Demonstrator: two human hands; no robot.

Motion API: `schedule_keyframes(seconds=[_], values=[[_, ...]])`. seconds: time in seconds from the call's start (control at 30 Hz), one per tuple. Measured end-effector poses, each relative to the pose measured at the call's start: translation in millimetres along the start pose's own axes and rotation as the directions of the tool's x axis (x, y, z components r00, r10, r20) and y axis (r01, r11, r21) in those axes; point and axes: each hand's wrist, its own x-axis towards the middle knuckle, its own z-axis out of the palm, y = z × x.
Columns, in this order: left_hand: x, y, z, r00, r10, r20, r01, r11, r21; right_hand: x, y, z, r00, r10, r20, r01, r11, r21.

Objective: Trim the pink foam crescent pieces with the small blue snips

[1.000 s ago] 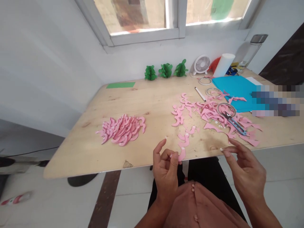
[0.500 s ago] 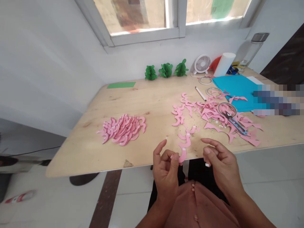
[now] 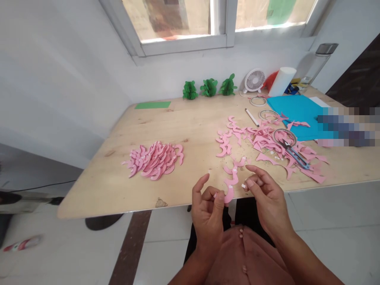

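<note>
Between thumb and fingers, my left hand (image 3: 209, 209) pinches the near end of a wavy pink paper strip (image 3: 229, 192) at the table's front edge. White patches show along the strip, which runs away from me over the wood. My right hand (image 3: 268, 194) is closed in a pinch on a small white piece of tape (image 3: 244, 185), held just right of the strip and apart from it. A heap of curved pink paper pieces (image 3: 158, 160) with white patches lies to the left. More pink cutouts (image 3: 224, 142) lie beyond the strip.
Pink paper scraps (image 3: 263, 136) cover the right side, with blue-handled snips (image 3: 297, 154) and tape rolls (image 3: 285, 137) among them. A white pen (image 3: 251, 117), a blue folder (image 3: 292, 103), a small fan (image 3: 254, 81) and green paper ornaments (image 3: 209, 88) stand or lie farther back.
My right hand has moved left and slightly up with the white piece of tape, closer to the pink strip. The left hand keeps its pinch nearly in place.
</note>
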Motion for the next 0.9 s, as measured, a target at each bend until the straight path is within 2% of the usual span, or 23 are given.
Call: schedule_keyframes(seconds=[0.33, 0.43, 0.5, 0.6, 0.77, 0.83, 0.9], values=[[-0.4, 1.4, 1.5, 1.0, -0.009, -0.013, 0.009, 1.0, 0.001, 1.2, -4.4, -0.8, 0.997, 0.072, 0.0, -0.071, 0.993, 0.091], [-1.5, 5.2, 4.3, 0.999, -0.021, -0.027, 0.021, 1.0, 0.008, 1.4, -5.9, -5.9, 0.999, 0.029, 0.024, -0.031, 0.994, 0.102], [-2.2, 7.5, 5.7, 0.999, -0.024, -0.031, 0.024, 1.0, 0.012, 2.2, -6.9, -12.1, 0.996, -0.028, 0.082, 0.02, 0.995, 0.095], [-2.3, 9.4, 6.0, 0.999, -0.024, -0.041, 0.025, 1.0, 0.014, 3.6, -8.0, -26.0, 0.982, -0.094, 0.164, 0.096, 0.995, -0.003], [-0.9, 9.7, 5.2, 0.998, -0.015, -0.06, 0.016, 1.0, 0.019, 2.7, -7.3, -53.1, 0.978, -0.138, 0.157, 0.175, 0.951, -0.255], [-0.6, 9.6, 5.6, 0.998, -0.012, -0.064, 0.014, 1.0, 0.024, 1.2, -7.0, -59.9, 0.967, -0.139, 0.214, 0.193, 0.947, -0.257], [-0.8, 9.4, 6.2, 0.998, -0.011, -0.067, 0.013, 0.999, 0.034, -0.1, -7.1, -62.0, 0.963, -0.124, 0.24, 0.171, 0.968, -0.184]])
